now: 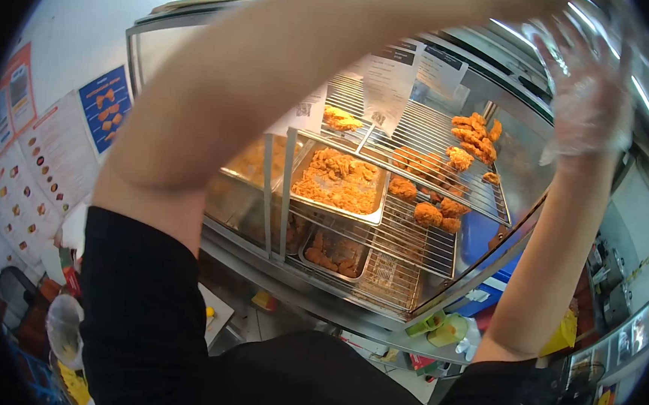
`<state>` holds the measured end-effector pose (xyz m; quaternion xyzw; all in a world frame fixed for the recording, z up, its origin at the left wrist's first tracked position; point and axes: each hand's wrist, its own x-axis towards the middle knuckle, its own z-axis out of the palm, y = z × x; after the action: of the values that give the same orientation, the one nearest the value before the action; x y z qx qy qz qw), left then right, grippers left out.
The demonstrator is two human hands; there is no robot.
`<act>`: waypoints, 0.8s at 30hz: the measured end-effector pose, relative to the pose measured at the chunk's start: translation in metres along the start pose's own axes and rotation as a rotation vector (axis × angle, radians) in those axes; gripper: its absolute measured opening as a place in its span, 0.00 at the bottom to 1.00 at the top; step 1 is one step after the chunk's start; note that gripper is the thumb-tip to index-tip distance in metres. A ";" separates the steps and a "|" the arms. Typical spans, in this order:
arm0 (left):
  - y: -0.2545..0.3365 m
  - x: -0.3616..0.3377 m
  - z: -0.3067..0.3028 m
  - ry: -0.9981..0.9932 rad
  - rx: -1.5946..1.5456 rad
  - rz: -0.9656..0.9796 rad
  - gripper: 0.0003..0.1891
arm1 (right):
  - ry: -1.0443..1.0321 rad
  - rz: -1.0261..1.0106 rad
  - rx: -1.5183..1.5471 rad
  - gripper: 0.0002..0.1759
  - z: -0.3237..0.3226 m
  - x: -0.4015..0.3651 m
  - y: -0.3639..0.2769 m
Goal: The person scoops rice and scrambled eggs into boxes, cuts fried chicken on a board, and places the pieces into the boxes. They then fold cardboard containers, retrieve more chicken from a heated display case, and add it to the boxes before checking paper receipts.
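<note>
My right hand [589, 97] is raised at the upper right in a loose clear plastic glove. Its fingers point upward and look apart, with shiny plastic around their tips. Across the top of the view reaches my left arm, ending in my left hand [545, 1] close to the right fingertips. The frame edge cuts that hand off, so its fingers are hidden. Behind both arms stands a heated display case [437, 316]. On its wire racks lie fried chicken pieces [429, 213] and chicken strips [478, 138]. A metal pan [372, 215] holds shredded-looking fried chicken [337, 179].
A lower pan [335, 267] with darker pieces sits beneath the racks. Paper labels [390, 87] hang at the case's top. Menu posters [105, 108] cover the left wall. At the lower right are a green container [447, 330] and a blue box [479, 298].
</note>
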<state>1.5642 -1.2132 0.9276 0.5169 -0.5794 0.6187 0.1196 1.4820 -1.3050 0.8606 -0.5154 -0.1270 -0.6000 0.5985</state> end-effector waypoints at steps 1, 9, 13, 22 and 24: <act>0.029 -0.004 0.013 0.283 0.024 0.100 0.12 | -0.239 0.021 0.233 0.27 -0.038 0.020 -0.005; 0.174 -0.087 0.019 0.828 -0.570 -0.387 0.25 | 0.164 -0.306 -0.333 0.22 -0.230 -0.078 0.030; 0.226 -0.137 0.006 0.406 -1.375 -0.905 0.41 | 0.224 0.512 0.174 0.21 -0.279 -0.212 0.021; 0.445 -0.345 -0.031 -0.354 -2.247 -1.731 0.33 | 0.203 1.664 0.177 0.27 -0.372 -0.489 -0.013; 0.493 -0.372 -0.048 -0.358 -2.056 -2.030 0.33 | 0.049 1.801 0.231 0.31 -0.381 -0.516 -0.030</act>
<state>1.3342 -1.1528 0.3557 0.4525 -0.1572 -0.4812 0.7341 1.1506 -1.2877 0.3105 -0.3434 0.2772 0.1008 0.8917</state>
